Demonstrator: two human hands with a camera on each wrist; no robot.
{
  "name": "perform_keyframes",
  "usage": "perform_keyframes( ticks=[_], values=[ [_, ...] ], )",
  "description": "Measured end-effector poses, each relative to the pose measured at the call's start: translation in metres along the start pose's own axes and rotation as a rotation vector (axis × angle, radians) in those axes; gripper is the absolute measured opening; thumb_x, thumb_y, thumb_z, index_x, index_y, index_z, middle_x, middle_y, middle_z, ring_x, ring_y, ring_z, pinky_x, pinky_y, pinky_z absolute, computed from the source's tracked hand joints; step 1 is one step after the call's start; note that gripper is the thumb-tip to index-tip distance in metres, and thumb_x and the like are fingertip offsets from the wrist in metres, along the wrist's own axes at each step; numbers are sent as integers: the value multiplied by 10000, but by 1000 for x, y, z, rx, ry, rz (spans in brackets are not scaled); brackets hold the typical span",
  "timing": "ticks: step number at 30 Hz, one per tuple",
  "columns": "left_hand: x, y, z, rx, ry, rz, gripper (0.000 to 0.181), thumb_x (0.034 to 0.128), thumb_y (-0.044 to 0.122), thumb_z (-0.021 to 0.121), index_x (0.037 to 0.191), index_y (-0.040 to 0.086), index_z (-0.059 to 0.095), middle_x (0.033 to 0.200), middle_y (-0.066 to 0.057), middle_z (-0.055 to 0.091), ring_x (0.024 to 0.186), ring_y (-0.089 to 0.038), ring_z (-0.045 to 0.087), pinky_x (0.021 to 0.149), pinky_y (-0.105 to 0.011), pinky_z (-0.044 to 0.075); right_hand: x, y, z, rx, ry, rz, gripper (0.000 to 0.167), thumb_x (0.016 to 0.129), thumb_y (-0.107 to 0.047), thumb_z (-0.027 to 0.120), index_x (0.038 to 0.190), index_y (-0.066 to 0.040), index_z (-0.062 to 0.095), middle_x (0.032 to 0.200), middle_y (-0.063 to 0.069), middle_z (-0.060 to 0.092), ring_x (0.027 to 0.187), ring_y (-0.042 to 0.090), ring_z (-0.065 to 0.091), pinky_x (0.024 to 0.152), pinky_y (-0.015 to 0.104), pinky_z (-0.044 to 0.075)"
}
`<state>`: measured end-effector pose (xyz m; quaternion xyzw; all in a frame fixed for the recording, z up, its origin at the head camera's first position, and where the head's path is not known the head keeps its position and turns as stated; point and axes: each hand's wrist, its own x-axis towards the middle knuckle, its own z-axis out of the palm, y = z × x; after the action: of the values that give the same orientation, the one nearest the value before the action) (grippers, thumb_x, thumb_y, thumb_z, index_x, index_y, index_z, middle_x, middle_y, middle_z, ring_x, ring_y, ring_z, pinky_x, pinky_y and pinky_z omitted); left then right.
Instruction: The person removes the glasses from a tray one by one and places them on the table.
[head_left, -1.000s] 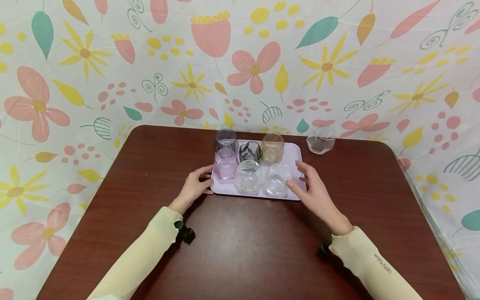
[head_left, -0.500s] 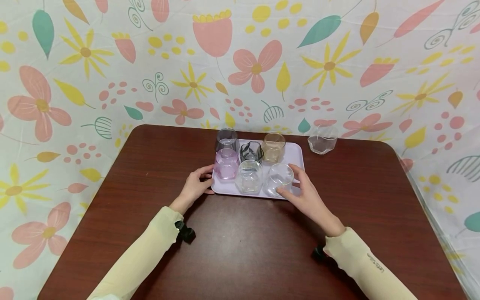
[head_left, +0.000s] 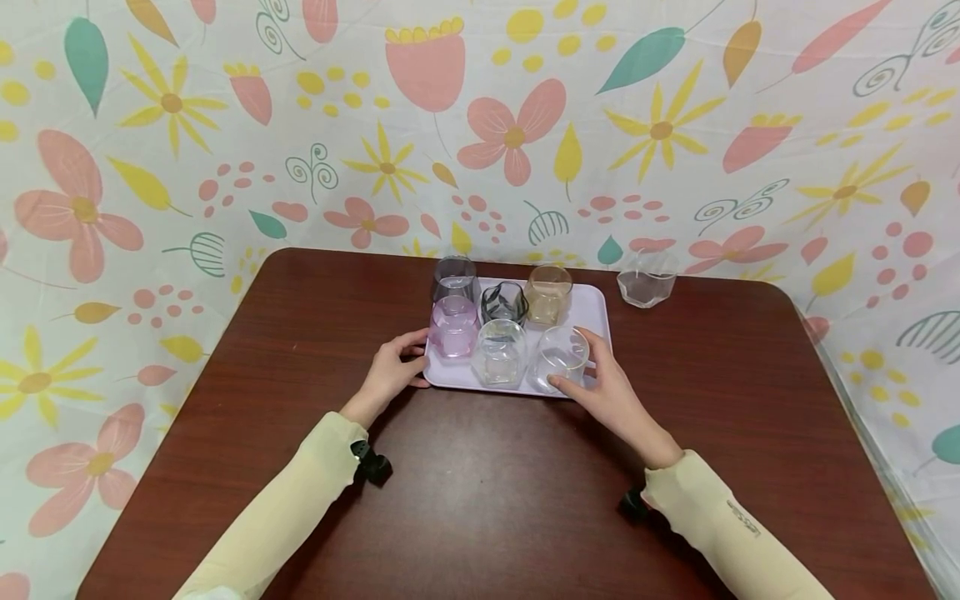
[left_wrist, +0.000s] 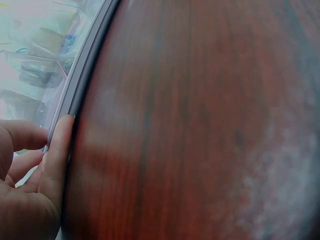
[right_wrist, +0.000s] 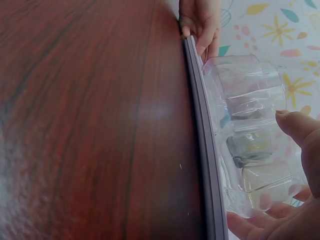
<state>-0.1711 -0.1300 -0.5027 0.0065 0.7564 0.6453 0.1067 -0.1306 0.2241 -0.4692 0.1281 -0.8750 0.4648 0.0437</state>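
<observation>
A lilac tray (head_left: pixel 592 310) carries several drinking glasses: a grey one (head_left: pixel 454 282), a pink one (head_left: pixel 454 329), a dark wavy one (head_left: pixel 505 304), an amber one (head_left: pixel 549 296) and two clear ones in front. My left hand (head_left: pixel 388 368) holds the tray's left edge, its fingers pinching the rim in the left wrist view. The front right clear glass (head_left: pixel 553 367) is in my right hand (head_left: pixel 617 396), thumb in front and fingers round the far side. Beside it stands the other clear glass (head_left: pixel 499 358). From the right wrist, my fingers (right_wrist: pixel 280 212) show through the glass.
Off the tray, another clear glass (head_left: pixel 647 283) stands alone near the back right edge of the brown table (head_left: pixel 465 500). A flower-patterned cloth (head_left: pixel 300 125) hangs directly behind the table.
My right hand has moved left from the tray's right side and closed round the front right clear glass. The left hand stays at the tray's left edge.
</observation>
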Motion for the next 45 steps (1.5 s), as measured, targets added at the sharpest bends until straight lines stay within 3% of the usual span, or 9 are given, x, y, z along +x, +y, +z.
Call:
perform_keyframes(
  ticks=[27,34,45],
  values=[
    [0,-1,1,-2,12,24,524,952,-83,622,1468,-5,567,1338,-273,580,1127,-313,573,610,-282,649,-8,-1,-11,-38,31,46,730,878,-126,824,1475,-2,423,1455,243,499,1280,459,542,967,645,560],
    [-19,32,2,0,-2,14,521,946,-120,590,1463,-84,529,1336,-323,563,1128,-339,568,655,-355,667,-12,2,-19,-62,49,42,744,862,-123,833,1465,12,418,1443,264,505,1249,434,545,956,628,563],
    [-19,34,2,10,-11,8,526,949,-113,597,1469,-79,525,1348,-321,567,1132,-343,575,674,-371,669,-22,0,-35,-50,59,49,751,890,-105,819,1494,12,388,1389,248,515,1179,428,603,932,613,578]
  ],
)
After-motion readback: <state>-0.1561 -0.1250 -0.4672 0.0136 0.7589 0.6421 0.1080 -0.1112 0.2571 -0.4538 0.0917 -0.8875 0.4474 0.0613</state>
